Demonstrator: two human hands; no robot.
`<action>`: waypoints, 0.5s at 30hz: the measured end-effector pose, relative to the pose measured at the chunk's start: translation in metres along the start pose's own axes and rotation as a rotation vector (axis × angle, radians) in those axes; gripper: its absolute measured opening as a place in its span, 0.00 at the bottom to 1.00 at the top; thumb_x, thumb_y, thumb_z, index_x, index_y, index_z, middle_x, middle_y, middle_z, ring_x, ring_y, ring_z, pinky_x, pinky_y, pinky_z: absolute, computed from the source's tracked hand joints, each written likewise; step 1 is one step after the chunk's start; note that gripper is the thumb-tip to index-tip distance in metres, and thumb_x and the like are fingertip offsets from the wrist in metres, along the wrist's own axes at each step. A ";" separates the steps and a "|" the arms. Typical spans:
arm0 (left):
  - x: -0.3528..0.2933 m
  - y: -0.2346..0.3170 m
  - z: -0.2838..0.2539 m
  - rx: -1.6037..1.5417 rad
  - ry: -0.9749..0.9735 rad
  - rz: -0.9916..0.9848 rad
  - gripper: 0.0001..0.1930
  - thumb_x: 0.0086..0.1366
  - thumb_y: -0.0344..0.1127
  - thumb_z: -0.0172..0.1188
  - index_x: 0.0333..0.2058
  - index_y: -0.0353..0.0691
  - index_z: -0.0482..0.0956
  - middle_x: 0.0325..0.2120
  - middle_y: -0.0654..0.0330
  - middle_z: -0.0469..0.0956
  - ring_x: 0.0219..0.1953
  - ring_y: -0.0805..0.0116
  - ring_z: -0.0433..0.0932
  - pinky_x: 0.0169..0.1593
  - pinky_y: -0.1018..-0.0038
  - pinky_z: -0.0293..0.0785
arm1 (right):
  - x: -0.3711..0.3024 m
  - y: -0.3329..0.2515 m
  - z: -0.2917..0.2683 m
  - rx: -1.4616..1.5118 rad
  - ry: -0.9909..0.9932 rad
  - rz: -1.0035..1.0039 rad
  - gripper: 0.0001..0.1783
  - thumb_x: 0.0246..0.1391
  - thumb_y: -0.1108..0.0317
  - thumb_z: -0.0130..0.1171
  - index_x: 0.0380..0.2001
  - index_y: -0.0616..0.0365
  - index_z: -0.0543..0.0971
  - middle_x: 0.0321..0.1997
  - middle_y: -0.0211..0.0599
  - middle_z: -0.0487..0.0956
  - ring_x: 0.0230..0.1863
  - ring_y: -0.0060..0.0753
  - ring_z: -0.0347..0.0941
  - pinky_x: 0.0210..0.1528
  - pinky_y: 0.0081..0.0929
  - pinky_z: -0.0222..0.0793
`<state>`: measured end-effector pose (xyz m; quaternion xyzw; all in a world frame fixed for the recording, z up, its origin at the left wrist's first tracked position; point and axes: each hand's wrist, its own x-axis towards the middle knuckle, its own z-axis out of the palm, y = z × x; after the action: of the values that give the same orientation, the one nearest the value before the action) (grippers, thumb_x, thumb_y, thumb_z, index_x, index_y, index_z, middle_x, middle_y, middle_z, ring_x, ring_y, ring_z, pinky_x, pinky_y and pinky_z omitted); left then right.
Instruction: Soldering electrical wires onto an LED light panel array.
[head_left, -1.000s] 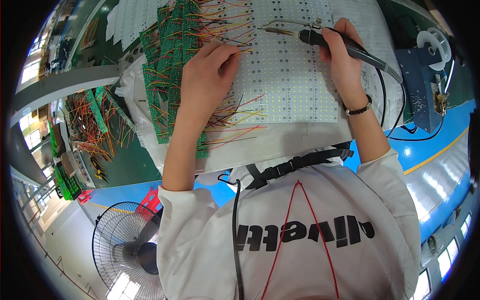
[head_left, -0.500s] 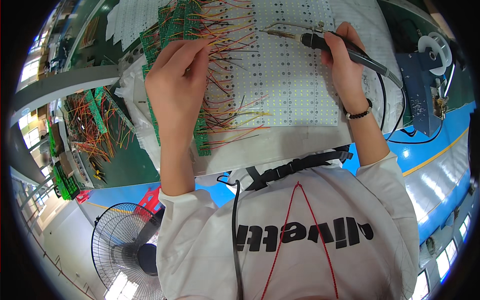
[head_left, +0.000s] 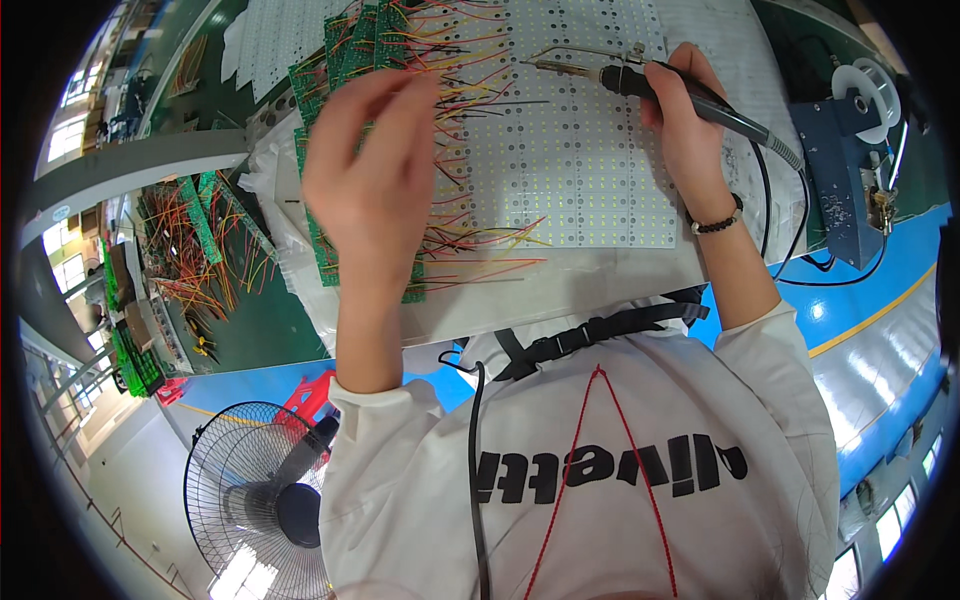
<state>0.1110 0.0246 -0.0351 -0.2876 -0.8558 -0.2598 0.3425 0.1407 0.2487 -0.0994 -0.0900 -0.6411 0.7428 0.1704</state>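
My right hand [head_left: 688, 115] is wrapped around the black handle of a soldering iron [head_left: 625, 82] with a thin metal solder-feed tube above its tip. The iron's tip points left, over a white LED board panel [head_left: 590, 190] dotted with small yellow lights. My left hand [head_left: 375, 165] hovers over green circuit boards [head_left: 345, 55], its fingers smeared by motion. Whether anything sits between them I cannot make out. Red, yellow and black wires [head_left: 485, 238] run from the green boards onto the panel's left side. The hand hides part of the boards and wires.
A blue solder-feeder machine [head_left: 840, 185] with a white reel [head_left: 868, 100] stands at the right; the iron's cable [head_left: 790, 155] runs along there. At left, a pile of wired green boards [head_left: 190, 250] lies beyond a grey bar [head_left: 140, 170]. A black fan [head_left: 260, 495] stands below.
My left hand has moved slightly right, its fingers now blurred and more spread. The right hand holds the soldering iron in nearly the same place.
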 end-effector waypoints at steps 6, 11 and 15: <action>-0.030 -0.016 0.035 0.009 -0.372 0.205 0.12 0.43 0.28 0.60 0.31 0.44 0.79 0.27 0.65 0.74 0.29 0.66 0.75 0.32 0.69 0.71 | 0.002 0.000 0.004 0.045 0.052 0.004 0.12 0.49 0.67 0.56 0.20 0.54 0.65 0.14 0.25 0.67 0.14 0.13 0.61 0.16 0.14 0.54; -0.025 -0.028 0.042 -0.045 -0.377 0.058 0.07 0.47 0.29 0.60 0.28 0.46 0.78 0.25 0.67 0.73 0.24 0.64 0.74 0.28 0.70 0.70 | 0.000 -0.002 0.002 0.051 0.086 -0.003 0.11 0.50 0.68 0.54 0.20 0.53 0.64 0.13 0.25 0.65 0.12 0.14 0.59 0.15 0.14 0.51; -0.025 -0.026 0.041 0.012 -0.372 0.021 0.06 0.50 0.29 0.62 0.29 0.43 0.80 0.26 0.65 0.76 0.22 0.64 0.75 0.26 0.73 0.71 | -0.002 -0.006 0.003 0.024 0.020 0.026 0.13 0.49 0.66 0.57 0.20 0.55 0.65 0.14 0.25 0.69 0.14 0.13 0.63 0.16 0.14 0.56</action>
<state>0.0908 0.0253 -0.0855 -0.3377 -0.9029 -0.1934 0.1828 0.1428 0.2462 -0.0930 -0.1038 -0.6293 0.7517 0.1681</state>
